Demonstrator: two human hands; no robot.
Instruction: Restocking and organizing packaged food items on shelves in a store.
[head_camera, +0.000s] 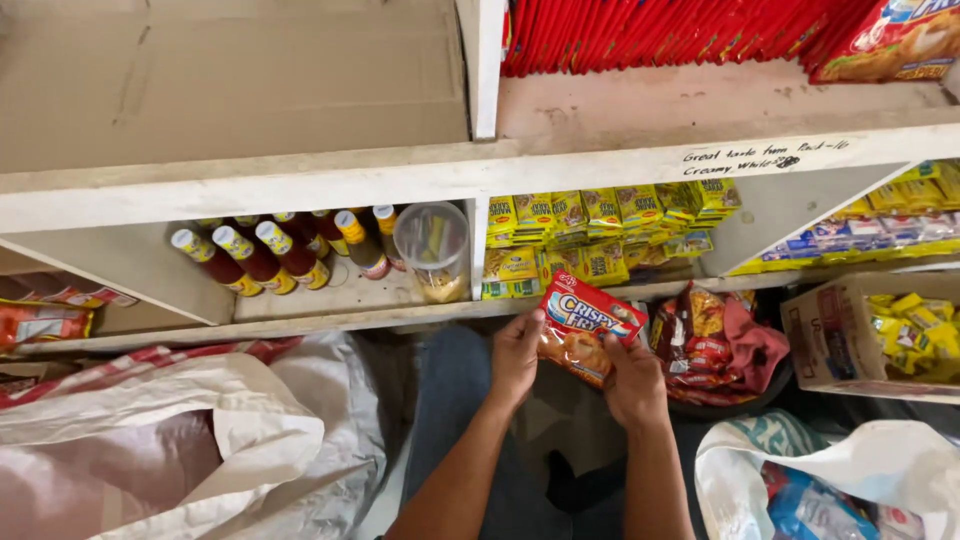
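Both your hands grip one red packet (585, 330), low in front of the shelf (400, 180): left hand (515, 355) closed on its left edge, right hand (635, 380) pinching its lower right corner. You seem mid-stocking; the next move likely needs a free slot. Far left stand sauce bottles (260, 258) and a clear jar (433, 250); yellow packs (600, 235) fill the middle bay. A cardboard box (830, 340) holds yellow sachets; a dark basin (760, 385) holds red packets.
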